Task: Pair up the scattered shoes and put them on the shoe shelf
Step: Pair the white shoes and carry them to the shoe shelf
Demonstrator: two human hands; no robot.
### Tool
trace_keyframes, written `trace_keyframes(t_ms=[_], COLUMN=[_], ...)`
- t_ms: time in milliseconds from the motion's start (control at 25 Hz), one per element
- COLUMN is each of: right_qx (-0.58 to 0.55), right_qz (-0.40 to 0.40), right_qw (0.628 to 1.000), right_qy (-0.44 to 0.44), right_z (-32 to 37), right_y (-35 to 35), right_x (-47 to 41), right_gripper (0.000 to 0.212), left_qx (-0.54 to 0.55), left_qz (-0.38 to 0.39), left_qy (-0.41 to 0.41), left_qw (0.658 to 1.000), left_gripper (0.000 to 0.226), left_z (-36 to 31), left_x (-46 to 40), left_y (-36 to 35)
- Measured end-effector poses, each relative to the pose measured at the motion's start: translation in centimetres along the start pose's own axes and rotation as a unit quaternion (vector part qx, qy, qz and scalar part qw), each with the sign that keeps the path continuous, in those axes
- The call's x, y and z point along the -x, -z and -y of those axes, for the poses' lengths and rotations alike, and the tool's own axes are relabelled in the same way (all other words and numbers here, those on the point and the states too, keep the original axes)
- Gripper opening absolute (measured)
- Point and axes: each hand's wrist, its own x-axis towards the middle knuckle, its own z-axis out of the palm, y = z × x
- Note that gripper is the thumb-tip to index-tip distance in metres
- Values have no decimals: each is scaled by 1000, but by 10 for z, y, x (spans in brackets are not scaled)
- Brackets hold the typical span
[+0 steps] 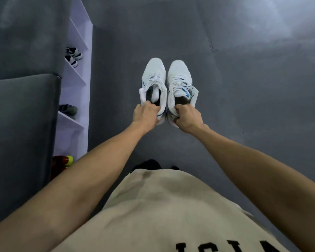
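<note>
A dull, dark grey floor (244, 106) with a matte, slightly mottled surface fills most of the view, brightened by a pale wash of light at the upper right and marked by a thin crack just above centre. Along the left edge stands a dark grey upholstered block with a flat padded top (20, 124). Beyond it the floor runs on in the same grey, dim and unlit.
</note>
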Motion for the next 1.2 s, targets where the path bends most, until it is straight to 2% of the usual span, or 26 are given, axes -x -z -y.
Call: trace_keyframes(t_ms=[360, 480, 640, 720, 840, 960, 1080, 1200], right_qx=[-10, 1, 19, 28, 43, 79, 129, 149], right_qz=[-9, -2, 11, 15, 49, 95, 141, 206], right_qw=[1000, 1000, 1000, 999, 992, 973, 940, 892], right_qy=[-16, -8, 21, 44, 106, 197, 282, 375], right_z=[-18, -11, -6, -6, -1, 16, 46, 90], right_y=[75, 104, 138, 148, 158, 167, 164, 145], right_x=[-267, -355, -466, -514, -597, -673, -722, -748], right_gripper=[11, 15, 6, 8, 9, 7, 10, 10], left_qx=[28, 21, 23, 20, 25, 68, 100, 141], left_qz=[-5, -11, -8, -9, -13, -10, -12, -7], left_qy=[9, -1, 21, 41, 103, 200, 296, 415], left_qw=[1000, 1000, 999, 999, 994, 977, 950, 899], left_gripper=[20, 18, 20, 23, 23, 23, 21, 24], left_z=[47, 68, 96, 108, 128, 150, 166, 186], left_x=[-264, -347, -447, -486, -542, -579, -591, -581], left_y=[59, 90, 119, 125, 134, 145, 146, 139])
